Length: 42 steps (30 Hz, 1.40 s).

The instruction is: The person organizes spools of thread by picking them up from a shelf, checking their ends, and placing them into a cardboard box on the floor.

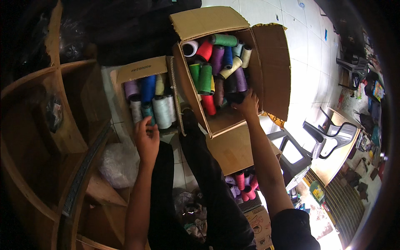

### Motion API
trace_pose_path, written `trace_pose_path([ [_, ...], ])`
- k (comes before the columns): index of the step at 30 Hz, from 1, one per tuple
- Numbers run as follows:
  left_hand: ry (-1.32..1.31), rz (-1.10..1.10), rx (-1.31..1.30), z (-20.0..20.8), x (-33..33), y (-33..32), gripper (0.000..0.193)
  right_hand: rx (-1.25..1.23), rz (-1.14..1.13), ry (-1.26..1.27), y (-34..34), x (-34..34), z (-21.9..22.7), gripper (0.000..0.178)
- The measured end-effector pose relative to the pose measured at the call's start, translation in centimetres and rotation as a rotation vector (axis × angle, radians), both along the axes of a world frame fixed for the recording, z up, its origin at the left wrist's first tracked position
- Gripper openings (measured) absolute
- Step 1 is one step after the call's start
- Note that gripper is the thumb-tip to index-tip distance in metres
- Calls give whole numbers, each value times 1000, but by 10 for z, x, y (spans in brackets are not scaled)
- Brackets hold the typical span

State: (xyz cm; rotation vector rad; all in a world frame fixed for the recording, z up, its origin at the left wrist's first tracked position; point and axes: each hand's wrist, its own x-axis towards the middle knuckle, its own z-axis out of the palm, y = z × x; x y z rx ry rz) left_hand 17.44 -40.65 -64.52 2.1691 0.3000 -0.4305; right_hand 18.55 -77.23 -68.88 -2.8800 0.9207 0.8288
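Over two open cartons of thread cones, right hand (248, 104) closes on a dark cone (236, 97); left hand (146, 135), fingers loosely apart, touches a teal cone (147, 111). Lift straight up, judging by the tight packing.

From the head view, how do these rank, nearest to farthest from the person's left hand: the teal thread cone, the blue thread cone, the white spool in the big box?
1. Teal thread cone, at the left hand fingers, in the small box.
2. Blue thread cone, further back in the same box.
3. White spool, in the big box's far left corner.
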Motion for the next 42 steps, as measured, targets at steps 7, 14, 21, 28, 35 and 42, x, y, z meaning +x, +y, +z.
trace_pose_path([
  [7,-57,91,-118,4,9,-18,31,-167,95,377,-8,24,-36,113],
  [14,-30,204,-268,5,11,-51,28,-49,-45,287,-4,15,-35,106],
  [21,30,168,-392,18,10,-67,31,67,-105,370,-8,21,10,99],
  [28,655,252,-920,47,3,-110,56,941,-485,-68,21,-33,93,74],
  [35,678,543,-1256,32,-6,-107,61,1258,-133,29,94,-15,151,90],
  [42,537,330,-1383,30,13,-86,84,1306,260,92,87,-4,123,83],
])
